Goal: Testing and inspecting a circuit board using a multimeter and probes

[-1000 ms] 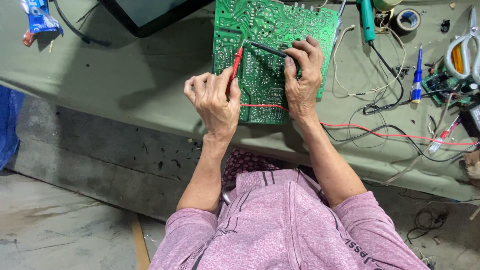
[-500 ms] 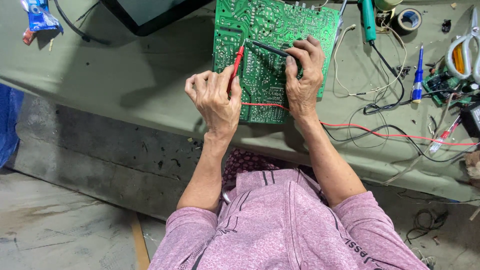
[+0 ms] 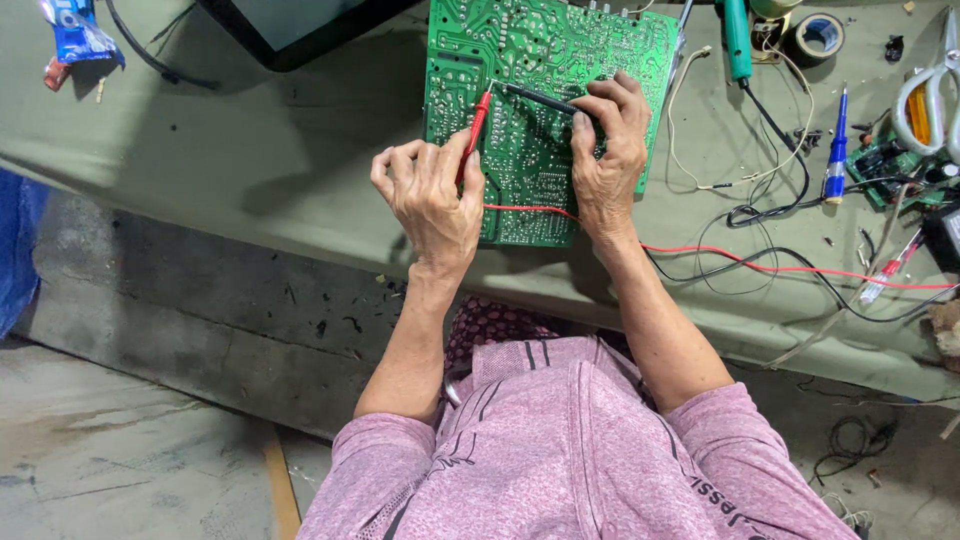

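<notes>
A large green circuit board [image 3: 540, 60] lies solder side up on the green-covered bench [image 3: 250, 140]. My left hand [image 3: 430, 200] grips a red test probe [image 3: 474, 130], its tip touching the board near the upper left. My right hand [image 3: 605, 150] pinches a black test probe [image 3: 535, 96], which lies slanted across the board with its tip close to the red one. A red lead [image 3: 760, 265] runs from under my hands off to the right.
A green-handled soldering iron [image 3: 738, 40] and a tape roll [image 3: 822, 32] lie at the back right. A blue screwdriver [image 3: 836, 150], scissors [image 3: 925, 85], a small green board [image 3: 885, 165] and tangled wires crowd the right side. A dark screen [image 3: 300, 25] sits at the back left.
Both hands and probes have stayed almost still on the board; only tiny shifts of the probe tips show.
</notes>
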